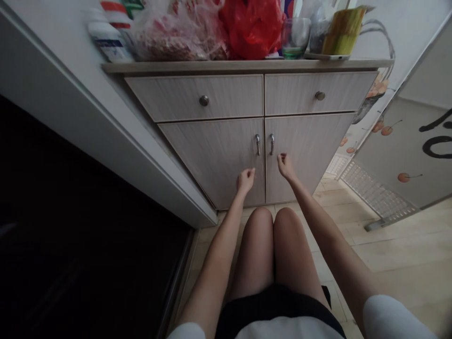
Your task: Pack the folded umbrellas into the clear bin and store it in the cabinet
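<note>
A pale wood-grain cabinet (212, 150) stands in front of me with both lower doors shut. My left hand (246, 180) is loosely closed, fingers curled, just below the left door's metal handle (257, 144). Close to the right door's handle (271, 144), slightly lower and to its right, is my right hand (285, 165), also curled closed. Neither hand touches a handle, and nothing shows in the fingers. Above the doors are two shut drawers, each with a round knob; the left knob (204, 100) and the right knob (319, 95) are plain to see.
Crowding the cabinet top are a white bottle (109, 42), a clear plastic bag (176, 35), a red plastic bag (252, 28), a glass (295, 40) and a yellow-green container (342, 33). A screen panel with cherry prints (399, 146) stands at right. A dark doorway (77, 226) lies left.
</note>
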A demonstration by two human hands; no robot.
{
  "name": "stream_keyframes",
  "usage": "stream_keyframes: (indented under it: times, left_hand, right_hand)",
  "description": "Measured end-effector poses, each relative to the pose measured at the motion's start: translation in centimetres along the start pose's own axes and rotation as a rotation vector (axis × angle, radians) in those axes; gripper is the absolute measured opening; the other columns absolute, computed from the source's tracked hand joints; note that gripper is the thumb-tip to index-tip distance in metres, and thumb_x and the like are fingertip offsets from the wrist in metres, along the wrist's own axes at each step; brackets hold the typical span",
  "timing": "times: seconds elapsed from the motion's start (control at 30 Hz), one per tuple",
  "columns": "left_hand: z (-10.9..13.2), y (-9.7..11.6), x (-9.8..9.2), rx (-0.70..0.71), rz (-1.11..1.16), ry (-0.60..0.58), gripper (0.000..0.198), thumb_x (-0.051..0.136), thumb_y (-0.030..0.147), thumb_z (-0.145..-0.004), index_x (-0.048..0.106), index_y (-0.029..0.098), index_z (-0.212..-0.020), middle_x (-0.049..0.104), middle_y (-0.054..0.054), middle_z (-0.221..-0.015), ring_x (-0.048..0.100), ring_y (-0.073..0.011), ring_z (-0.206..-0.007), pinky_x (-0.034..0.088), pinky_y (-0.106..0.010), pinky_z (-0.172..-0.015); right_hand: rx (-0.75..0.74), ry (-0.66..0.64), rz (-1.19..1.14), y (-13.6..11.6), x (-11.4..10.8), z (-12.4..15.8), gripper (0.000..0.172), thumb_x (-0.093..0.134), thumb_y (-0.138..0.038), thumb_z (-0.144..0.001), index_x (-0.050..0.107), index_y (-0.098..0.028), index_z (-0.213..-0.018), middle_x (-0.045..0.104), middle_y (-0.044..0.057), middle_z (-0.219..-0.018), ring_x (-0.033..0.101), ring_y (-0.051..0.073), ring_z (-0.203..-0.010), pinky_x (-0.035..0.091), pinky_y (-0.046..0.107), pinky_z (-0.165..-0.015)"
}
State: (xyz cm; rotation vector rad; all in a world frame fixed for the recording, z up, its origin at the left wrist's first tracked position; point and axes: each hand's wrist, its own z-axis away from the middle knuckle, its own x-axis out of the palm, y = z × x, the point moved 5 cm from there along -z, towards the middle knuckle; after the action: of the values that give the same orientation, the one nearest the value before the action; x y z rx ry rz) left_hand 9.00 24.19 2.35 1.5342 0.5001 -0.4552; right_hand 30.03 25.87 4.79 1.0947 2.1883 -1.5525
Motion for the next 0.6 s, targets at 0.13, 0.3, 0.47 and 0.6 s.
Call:
stream_keyframes:
  times: [0.13,0.3,0.47,0.6]
  left_hand:
    - [5.6,-6.0,-0.2,-0.125,-0.024,-0.192,0.068,0.042,0.078,-0.085,0.056,0.020,-0.054,0.044,0.000,-0.040,0.046,-0.0155,-0.043,0.035,-0.027,-0.051]
    - [7.5,-5.5,-1.7,-0.112,0.036,-0.226,0.078,0.034,0.100,-0.065,0.033,0.024,-0.045,0.030,0.004,-0.042,0.030,-0.0108,-0.042,0.022,-0.027,-0.048]
    - [5.0,2.4,-3.0,0.009,0.329,-0.308,0.079,0.003,0.097,-0.072,0.023,0.025,-0.047,0.019,0.003,-0.044,0.021,-0.0102,-0.041,0.016,-0.029,-0.047]
    - [3.1,7.9,-3.7,0.086,0.352,-0.223,0.079,-0.013,0.093,-0.069,0.022,0.024,-0.051,0.017,0.002,-0.046,0.021,-0.0107,-0.042,0.017,-0.030,-0.047]
  right_hand:
    - [0.153,-0.153,-0.135,3.7,-1.0,6.2,0.061,0.026,-0.065,-0.100,0.064,-0.017,-0.093,0.067,0.014,-0.083,0.066,0.027,-0.083,0.050,0.040,-0.077]
    - [0.113,-0.378,-0.168,1.8,-3.6,9.2,0.069,0.039,-0.083,-0.086,0.051,-0.022,-0.056,0.048,0.004,-0.051,0.049,0.017,-0.053,0.038,0.033,-0.057]
    - [0.119,-0.387,-0.500,-4.6,-5.6,6.6,0.075,0.017,-0.093,-0.082,0.034,-0.025,-0.055,0.032,-0.003,-0.048,0.030,0.011,-0.045,0.026,0.027,-0.046]
    - [0.153,-0.335,-0.695,-8.2,-5.6,4.2,0.075,0.011,-0.097,-0.077,0.026,-0.026,-0.057,0.023,-0.004,-0.049,0.021,0.010,-0.043,0.020,0.027,-0.041]
